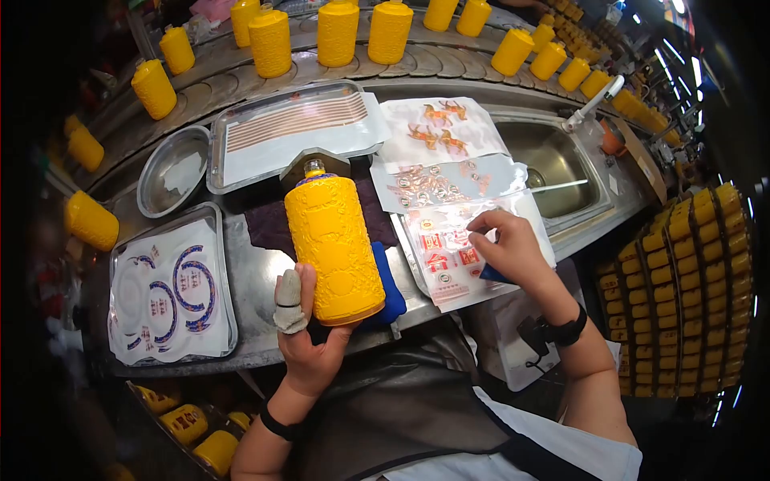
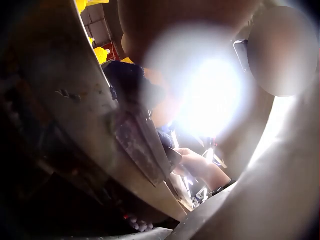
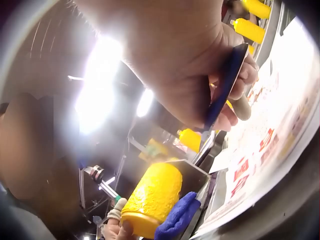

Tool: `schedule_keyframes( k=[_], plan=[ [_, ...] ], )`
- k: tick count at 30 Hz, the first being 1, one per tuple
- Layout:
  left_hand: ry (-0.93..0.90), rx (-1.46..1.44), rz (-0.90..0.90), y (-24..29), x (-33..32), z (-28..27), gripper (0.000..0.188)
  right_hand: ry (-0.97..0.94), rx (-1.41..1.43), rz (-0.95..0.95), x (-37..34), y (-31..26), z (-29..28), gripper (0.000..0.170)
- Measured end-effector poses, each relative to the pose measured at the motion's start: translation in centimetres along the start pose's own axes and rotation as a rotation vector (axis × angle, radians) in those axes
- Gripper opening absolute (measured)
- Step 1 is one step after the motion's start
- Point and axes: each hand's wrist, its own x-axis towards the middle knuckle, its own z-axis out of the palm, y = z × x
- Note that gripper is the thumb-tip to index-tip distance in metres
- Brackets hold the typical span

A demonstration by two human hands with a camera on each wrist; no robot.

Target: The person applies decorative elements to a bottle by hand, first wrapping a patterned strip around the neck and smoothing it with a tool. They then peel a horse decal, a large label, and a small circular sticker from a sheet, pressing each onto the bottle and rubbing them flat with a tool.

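Observation:
My left hand point(image 1: 309, 341), with pale covers on a finger, holds an embossed yellow bottle point(image 1: 333, 248) near its base and left side. The bottle lies tilted, its neck at a notched metal rest point(image 1: 309, 162) and its lower end by a folded blue cloth point(image 1: 389, 284). My right hand point(image 1: 509, 248) is over a sheet of red and gold decals point(image 1: 441, 293), fingertips close together near the paper. A slim blue tool point(image 3: 226, 90) with a narrow tip lies across its palm, held by curled fingers. The left wrist view is mostly glare.
Trays with striped strips point(image 1: 297, 124) and blue ring decals point(image 1: 172, 280) stand left, beside a metal bowl point(image 1: 172, 172). Horse decals point(image 1: 437, 124) lie near the sink point(image 1: 553, 160). Yellow bottles point(image 1: 337, 32) line a conveyor behind; stacked bottles point(image 1: 682, 297) stand right.

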Motion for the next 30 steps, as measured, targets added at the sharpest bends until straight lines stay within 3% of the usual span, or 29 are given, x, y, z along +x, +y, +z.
schedule_keyframes(
  k=[3, 6, 12, 15, 21, 28, 30],
  plan=[
    [-0.009, -0.004, -0.017, -0.2, 0.0, 0.0, 0.075, -0.142, -0.157, 0.061, 1.2, 0.4, -0.7, 0.017],
    [-0.015, 0.010, -0.014, -0.3, 0.1, -0.2, 0.073, -0.186, -0.168, -0.045, 2.1, 0.9, 0.4, 0.018],
    [-0.030, 0.029, -0.020, -0.7, -0.1, -0.1, 0.073, -0.276, -0.332, -0.037, 3.5, 1.6, 0.4, 0.019],
    [-0.034, 0.035, -0.022, -0.7, -0.1, -0.2, 0.073, -0.208, -0.251, 0.027, 2.9, 1.7, 0.0, 0.025],
    [-0.021, 0.032, -0.037, -0.9, -0.6, 0.3, 0.071, -0.151, -0.392, 0.032, 1.6, 2.3, 0.0, 0.034],
    [-0.045, 0.019, -0.025, -0.9, -0.7, 0.2, 0.073, -0.061, -0.541, 0.126, 0.1, 5.6, -2.5, 0.027],
    [-0.041, 0.019, -0.027, -0.7, -0.6, 0.3, 0.074, -0.112, -0.602, 0.197, -0.3, 5.6, -3.4, 0.026]
  ],
)
